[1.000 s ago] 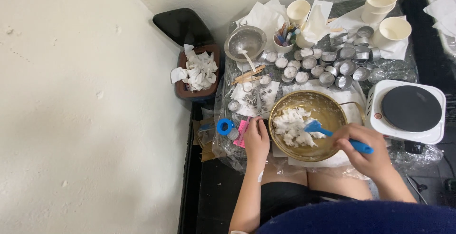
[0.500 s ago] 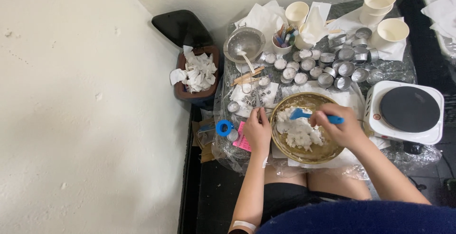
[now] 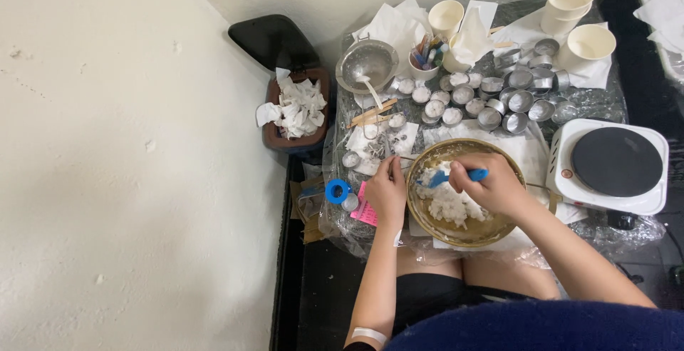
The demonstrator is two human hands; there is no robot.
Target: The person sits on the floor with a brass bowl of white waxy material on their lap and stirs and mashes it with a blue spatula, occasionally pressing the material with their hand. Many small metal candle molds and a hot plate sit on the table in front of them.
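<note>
The right hand (image 3: 495, 187) was closed around a blue spatula (image 3: 447, 176) in white wax flakes (image 3: 452, 205); the left hand (image 3: 387, 193) gripped the brass bowl (image 3: 427, 226) at its rim.

The spatula (image 3: 451, 176) is bright blue, set against white flaky clumps (image 3: 452, 205) in a dull brass-gold bowl (image 3: 456, 235). Near the table's left edge lie a blue tape ring (image 3: 338, 191) and a pink slip (image 3: 365, 212) — while the hotplate (image 3: 611, 165) at the right edge is white with a black round top. Towards the back edge, the small tins (image 3: 513, 99) are silver and the paper cups (image 3: 578, 19) cream — the bin (image 3: 293, 112) beside the table is brown, stuffed with white tissue.
</note>
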